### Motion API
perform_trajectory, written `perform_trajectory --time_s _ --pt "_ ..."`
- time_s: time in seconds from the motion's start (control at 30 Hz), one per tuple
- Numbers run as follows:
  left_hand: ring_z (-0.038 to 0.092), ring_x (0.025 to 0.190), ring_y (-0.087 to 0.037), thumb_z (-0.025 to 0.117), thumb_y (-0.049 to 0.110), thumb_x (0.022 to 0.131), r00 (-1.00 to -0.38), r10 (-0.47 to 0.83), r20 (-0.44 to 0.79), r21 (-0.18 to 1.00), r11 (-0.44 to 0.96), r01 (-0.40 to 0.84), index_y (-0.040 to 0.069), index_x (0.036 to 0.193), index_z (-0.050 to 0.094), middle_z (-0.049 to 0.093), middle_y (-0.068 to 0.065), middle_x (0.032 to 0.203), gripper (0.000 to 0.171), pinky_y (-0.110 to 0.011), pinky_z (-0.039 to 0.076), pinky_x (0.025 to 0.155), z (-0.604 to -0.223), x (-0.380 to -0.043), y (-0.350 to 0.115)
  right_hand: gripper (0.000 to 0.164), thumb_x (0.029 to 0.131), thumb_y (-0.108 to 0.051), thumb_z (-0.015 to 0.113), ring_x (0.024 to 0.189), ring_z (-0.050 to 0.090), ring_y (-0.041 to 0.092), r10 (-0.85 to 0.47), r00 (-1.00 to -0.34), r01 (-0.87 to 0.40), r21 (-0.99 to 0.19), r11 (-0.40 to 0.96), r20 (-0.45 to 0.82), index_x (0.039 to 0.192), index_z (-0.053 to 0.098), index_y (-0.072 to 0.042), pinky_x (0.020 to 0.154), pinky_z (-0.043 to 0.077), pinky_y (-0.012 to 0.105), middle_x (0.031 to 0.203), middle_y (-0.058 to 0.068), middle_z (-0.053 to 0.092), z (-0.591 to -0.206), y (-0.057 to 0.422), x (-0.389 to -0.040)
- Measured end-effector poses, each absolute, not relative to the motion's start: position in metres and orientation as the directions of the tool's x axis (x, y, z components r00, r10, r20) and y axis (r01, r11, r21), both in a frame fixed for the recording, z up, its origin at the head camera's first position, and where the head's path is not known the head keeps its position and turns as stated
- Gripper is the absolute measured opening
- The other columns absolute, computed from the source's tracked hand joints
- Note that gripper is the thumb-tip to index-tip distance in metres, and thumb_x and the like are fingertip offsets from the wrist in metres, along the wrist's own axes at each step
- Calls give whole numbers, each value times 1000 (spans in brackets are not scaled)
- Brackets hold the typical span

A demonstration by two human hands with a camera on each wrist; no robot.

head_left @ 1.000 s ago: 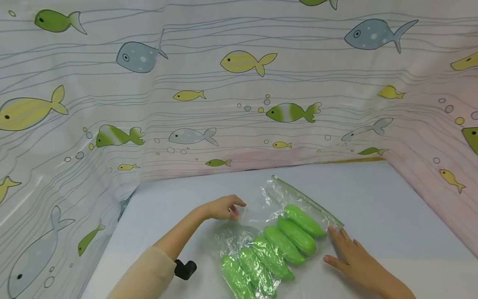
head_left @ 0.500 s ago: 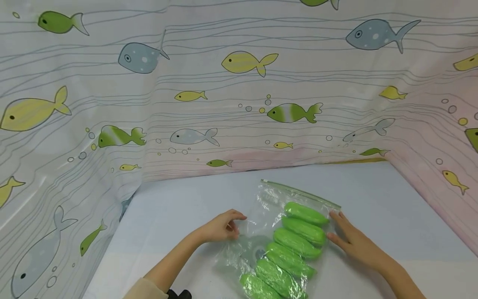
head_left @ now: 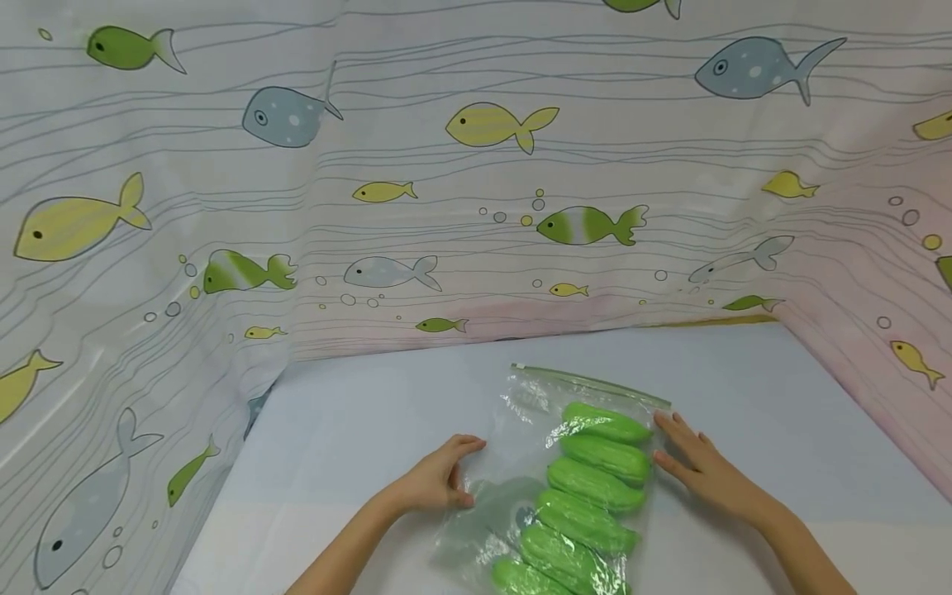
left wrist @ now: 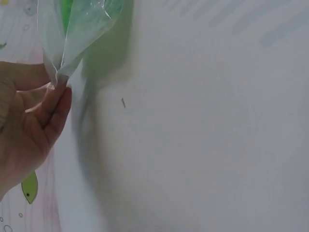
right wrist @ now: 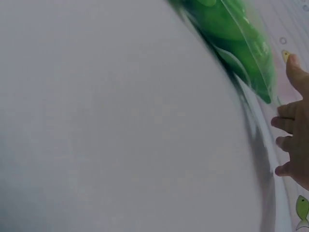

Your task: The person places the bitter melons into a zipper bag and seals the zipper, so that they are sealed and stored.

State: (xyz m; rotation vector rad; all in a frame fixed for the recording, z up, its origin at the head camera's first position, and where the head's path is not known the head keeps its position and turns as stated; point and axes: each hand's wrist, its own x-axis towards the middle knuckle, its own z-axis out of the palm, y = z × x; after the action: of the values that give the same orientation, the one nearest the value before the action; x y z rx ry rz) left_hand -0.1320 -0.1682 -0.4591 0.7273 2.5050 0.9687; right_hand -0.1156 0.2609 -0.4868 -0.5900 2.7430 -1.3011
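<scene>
A clear zip bag (head_left: 513,438) holds several light green, elongated pieces (head_left: 595,486), stacked in a slanting row; they look like cucumbers or small squashes. Its green zip strip (head_left: 595,383) lies at the far end. On the bag's left side, my left hand (head_left: 435,479) pinches the plastic edge between thumb and fingers, as the left wrist view shows at the bag corner (left wrist: 60,58). My right hand (head_left: 706,471) is beside the bag's right edge, fingers extended; in the right wrist view, a small gap separates the hand (right wrist: 297,130) from the bag (right wrist: 241,48).
The bag is on a white table (head_left: 357,413). A fish-printed curtain (head_left: 483,248) rises behind the table and along both sides. A tiny dark mark (left wrist: 123,103) shows on the table surface in the left wrist view.
The bag has turned so its zip strip lies more level, and the green pieces have shifted right. My left hand has come nearer; my right hand has moved slightly up along the bag's edge.
</scene>
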Motion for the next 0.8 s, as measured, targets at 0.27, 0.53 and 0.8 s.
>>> perform_trajectory --time_s 0.27,0.53,0.8 --pt "49 64 -3 83 12 73 -816 560 -143 735 613 292 -1 143 39 38 -8 144 83 -21 46 60 -464 -115 -162 63 102 -26 46 138 5 53 -367 -924 -316 -748 583 105 149 21 7 107 -6 65 152 33 15 -484 261 -127" --pt "53 60 -2 83 11 73 -832 540 -125 747 604 279 1 143 41 40 -7 144 82 -21 48 60 -469 -108 -160 64 101 -27 48 138 5 53 -366 -924 -321 -740 591 109 148 22 9 106 -5 67 151 34 16 -487 260 -134" --pt "54 60 -2 83 10 73 -842 526 -120 760 594 262 1 143 40 39 -8 145 83 -21 48 58 -471 -104 -158 67 100 -27 51 138 2 54 -366 -925 -318 -735 599 102 148 22 9 106 -6 67 151 35 14 -489 260 -135"
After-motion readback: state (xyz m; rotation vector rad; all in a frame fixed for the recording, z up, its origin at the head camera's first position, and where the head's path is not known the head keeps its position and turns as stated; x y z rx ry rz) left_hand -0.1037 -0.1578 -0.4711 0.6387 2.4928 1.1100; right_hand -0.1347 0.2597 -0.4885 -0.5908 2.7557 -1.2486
